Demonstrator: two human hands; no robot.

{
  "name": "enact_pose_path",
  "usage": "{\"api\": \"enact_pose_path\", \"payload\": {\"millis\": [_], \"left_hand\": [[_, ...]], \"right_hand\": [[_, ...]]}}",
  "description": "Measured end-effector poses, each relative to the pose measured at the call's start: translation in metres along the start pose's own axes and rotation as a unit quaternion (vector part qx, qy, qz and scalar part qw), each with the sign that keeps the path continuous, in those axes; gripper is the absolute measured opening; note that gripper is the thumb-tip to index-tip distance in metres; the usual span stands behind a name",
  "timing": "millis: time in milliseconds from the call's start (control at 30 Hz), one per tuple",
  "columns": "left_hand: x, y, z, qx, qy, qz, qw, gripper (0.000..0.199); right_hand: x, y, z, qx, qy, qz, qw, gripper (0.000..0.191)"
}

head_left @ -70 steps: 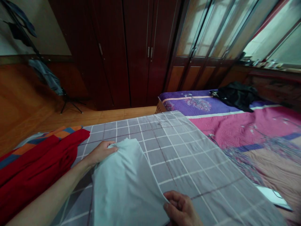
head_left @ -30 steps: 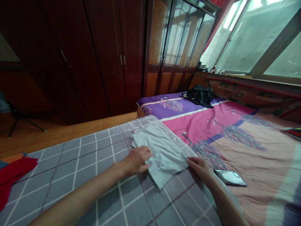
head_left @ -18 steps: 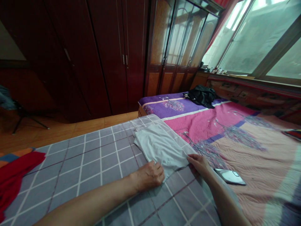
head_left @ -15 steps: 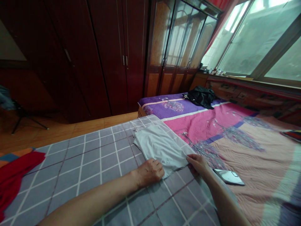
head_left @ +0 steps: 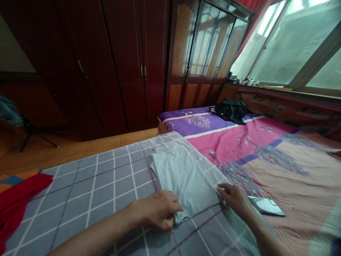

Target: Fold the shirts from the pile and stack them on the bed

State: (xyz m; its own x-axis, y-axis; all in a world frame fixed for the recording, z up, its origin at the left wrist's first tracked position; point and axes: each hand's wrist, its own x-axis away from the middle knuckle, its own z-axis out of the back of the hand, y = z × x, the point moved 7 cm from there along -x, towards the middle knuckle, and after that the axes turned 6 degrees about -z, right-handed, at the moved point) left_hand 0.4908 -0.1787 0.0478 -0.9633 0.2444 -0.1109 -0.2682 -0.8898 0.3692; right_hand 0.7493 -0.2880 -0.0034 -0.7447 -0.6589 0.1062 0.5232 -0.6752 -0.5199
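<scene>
Head view: nearest, the left hand [head_left: 161,209] bends its fingers over the near-left corner of a folded pale garment [head_left: 188,181], thumb standing apart from them; whether they grip the fabric, I cannot tell. The right hand [head_left: 236,199] has thumb and forefinger close together at the garment's right corner — whether they pinch it is unclear. The garment lies flat, lightly creased, on the grey checked worktop [head_left: 106,199], between the two hands. Left of it, well apart, are a red cloth [head_left: 21,202] and an orange-and-blue cloth [head_left: 20,179]. Beside the right wrist a phone [head_left: 262,205] rests on the bed [head_left: 277,170]. Farther back — a black garment [head_left: 230,110] on the bed's purple part, then a dark red wardrobe [head_left: 93,53] and a glass-fronted cabinet [head_left: 210,42].
</scene>
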Motion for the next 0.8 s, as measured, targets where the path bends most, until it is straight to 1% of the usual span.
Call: {"api": "enact_pose_path", "payload": {"millis": [33,67,133,200,233,300,367,467,533,600,700,800], "left_hand": [[0.002,-0.001,0.003,0.027,0.025,0.004,0.999,0.028],[0.004,-0.006,0.008,0.049,0.064,0.019,0.997,0.032],[0.01,-0.026,0.019,0.06,0.161,0.075,0.982,0.03],[0.02,-0.052,0.024,0.02,0.247,0.15,0.957,0.023],[0.025,-0.066,0.024,-0.008,0.279,0.187,0.942,0.021],[0.036,-0.09,0.019,-0.058,0.324,0.253,0.91,0.02],[0.047,-0.107,0.014,-0.092,0.359,0.301,0.879,0.019],[0.061,-0.123,0.012,-0.123,0.385,0.349,0.846,0.017],[0.067,-0.131,0.012,-0.117,0.386,0.37,0.837,0.017],[0.068,-0.137,0.011,-0.086,0.383,0.368,0.843,0.021],[0.062,-0.14,0.008,-0.038,0.37,0.341,0.863,0.031],[0.059,-0.141,0.007,-0.012,0.366,0.338,0.867,0.041]], "right_hand": [[-0.005,-0.004,0.003,0.029,0.019,0.01,0.999,0.039],[-0.011,-0.01,0.004,0.052,0.027,0.02,0.998,0.039],[-0.026,-0.024,0.001,0.084,0.033,0.037,0.995,0.037],[-0.045,-0.043,-0.006,0.101,0.04,0.051,0.993,0.035],[-0.055,-0.053,-0.012,0.104,0.043,0.058,0.992,0.034],[-0.076,-0.073,-0.023,0.112,0.054,0.07,0.99,0.034],[-0.096,-0.092,-0.033,0.122,0.066,0.08,0.987,0.033],[-0.121,-0.114,-0.047,0.129,0.073,0.086,0.985,0.028],[-0.133,-0.126,-0.054,0.128,0.079,0.081,0.985,0.029],[-0.143,-0.135,-0.059,0.126,0.09,0.071,0.985,0.031],[-0.155,-0.144,-0.066,0.121,0.108,0.057,0.985,0.031],[-0.162,-0.146,-0.071,0.113,0.124,0.051,0.985,0.029]]}}
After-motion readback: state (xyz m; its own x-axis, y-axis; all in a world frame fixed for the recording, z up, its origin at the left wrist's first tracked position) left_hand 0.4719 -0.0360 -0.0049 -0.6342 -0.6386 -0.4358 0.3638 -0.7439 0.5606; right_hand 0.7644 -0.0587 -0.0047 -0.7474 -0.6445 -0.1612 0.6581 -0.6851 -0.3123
